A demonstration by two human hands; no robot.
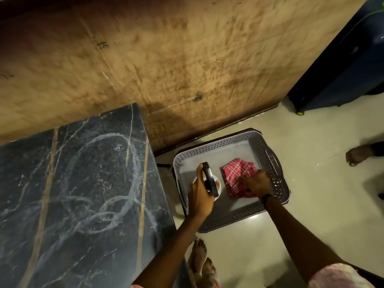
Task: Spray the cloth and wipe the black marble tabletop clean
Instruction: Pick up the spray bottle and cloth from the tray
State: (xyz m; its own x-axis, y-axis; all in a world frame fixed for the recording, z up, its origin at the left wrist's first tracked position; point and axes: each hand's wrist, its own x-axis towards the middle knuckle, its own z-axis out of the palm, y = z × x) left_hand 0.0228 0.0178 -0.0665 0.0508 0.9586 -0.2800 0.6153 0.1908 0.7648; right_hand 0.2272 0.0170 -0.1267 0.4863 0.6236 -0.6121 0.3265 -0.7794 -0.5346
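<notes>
A grey perforated basket [278,192] sits on the floor to the right of the black marble tabletop [79,194], which carries whitish swirled smears. Inside the basket, my left hand [200,194] is wrapped around a spray bottle [210,179] with a black trigger head and a white body. My right hand [257,183] rests on a red-and-white checked cloth [236,175] lying on the basket floor, fingers closing on it. A dark band sits on my right wrist.
A brown wooden panel [166,59] stands behind the table and basket. A dark blue suitcase [342,69] is at the far right. My bare feet [201,260] are on the pale floor; another person's foot [358,154] is at the right edge.
</notes>
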